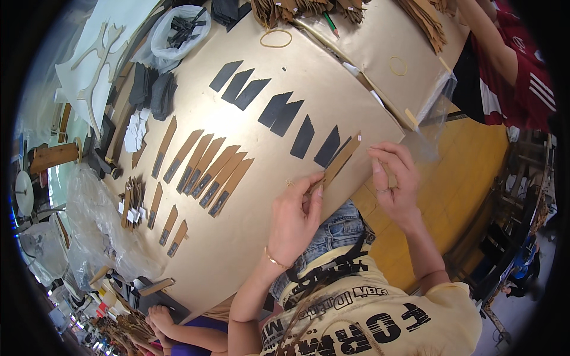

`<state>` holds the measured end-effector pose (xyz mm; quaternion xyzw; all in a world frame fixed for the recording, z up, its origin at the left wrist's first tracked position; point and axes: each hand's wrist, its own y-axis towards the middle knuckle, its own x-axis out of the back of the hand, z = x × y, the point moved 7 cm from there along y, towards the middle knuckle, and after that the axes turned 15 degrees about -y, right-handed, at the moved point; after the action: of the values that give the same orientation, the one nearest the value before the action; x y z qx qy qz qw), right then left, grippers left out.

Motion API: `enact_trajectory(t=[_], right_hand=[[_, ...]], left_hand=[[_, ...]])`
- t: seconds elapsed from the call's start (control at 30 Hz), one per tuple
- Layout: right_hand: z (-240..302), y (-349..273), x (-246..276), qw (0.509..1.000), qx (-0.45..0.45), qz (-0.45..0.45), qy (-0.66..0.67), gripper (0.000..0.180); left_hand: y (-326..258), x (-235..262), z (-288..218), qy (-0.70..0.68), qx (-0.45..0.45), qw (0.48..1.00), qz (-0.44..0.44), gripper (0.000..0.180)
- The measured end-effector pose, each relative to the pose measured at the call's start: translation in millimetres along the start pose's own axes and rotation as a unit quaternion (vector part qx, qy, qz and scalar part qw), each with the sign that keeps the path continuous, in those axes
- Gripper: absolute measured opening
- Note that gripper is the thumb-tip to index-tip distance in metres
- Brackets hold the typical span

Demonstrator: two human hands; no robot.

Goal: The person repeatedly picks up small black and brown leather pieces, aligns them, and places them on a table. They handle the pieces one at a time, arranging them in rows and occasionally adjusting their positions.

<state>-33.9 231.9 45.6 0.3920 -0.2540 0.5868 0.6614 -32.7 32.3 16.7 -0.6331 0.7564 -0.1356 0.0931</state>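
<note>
My left hand [297, 204] grips the lower end of a long brown strip [343, 157], pinching it between thumb and fingers at the table's near edge. The strip tilts up to the right and bears a small white label at its tip. Dark edging shows along it. Just right of that tip, my right hand [395, 184] is raised with thumb and forefinger drawn together; whether anything small is between them I cannot make out. Black slanted pieces [303, 137] run in a row beyond my left hand. Farther left lie several brown strips with black patches [205, 172].
Dark stacked pieces [161, 95], small white labels [135, 130] and a lined white bin [180, 35] stand at the far left. A rubber band [276, 38] and green pencil [331, 25] lie at the back. Co-workers' arms [490, 38] show at right and lower left.
</note>
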Motion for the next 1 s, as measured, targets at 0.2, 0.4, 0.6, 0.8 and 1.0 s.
enact_trajectory(t=[0.2,0.4,0.6,0.8,1.0], right_hand=[[4,1,-6,0.995,-0.033,0.025,-0.086,0.027],[17,1,-23,0.992,-0.004,0.09,-0.093,0.027],[18,2,-26,0.991,-0.025,0.104,-0.086,0.022],[21,2,-29,0.984,-0.019,0.12,-0.126,0.022],[14,3,-34,0.983,-0.086,0.146,-0.067,0.021]], left_hand=[[-11,5,-10,0.12,-0.084,0.989,0.028,0.022],[-36,16,-12,0.315,-0.11,0.942,0.008,0.036],[-51,-35,-1,0.381,-0.239,0.893,0.036,0.051],[-47,-57,35,0.407,-0.198,0.892,0.009,0.05],[-50,-57,40,0.412,-0.224,0.883,-0.007,0.046]])
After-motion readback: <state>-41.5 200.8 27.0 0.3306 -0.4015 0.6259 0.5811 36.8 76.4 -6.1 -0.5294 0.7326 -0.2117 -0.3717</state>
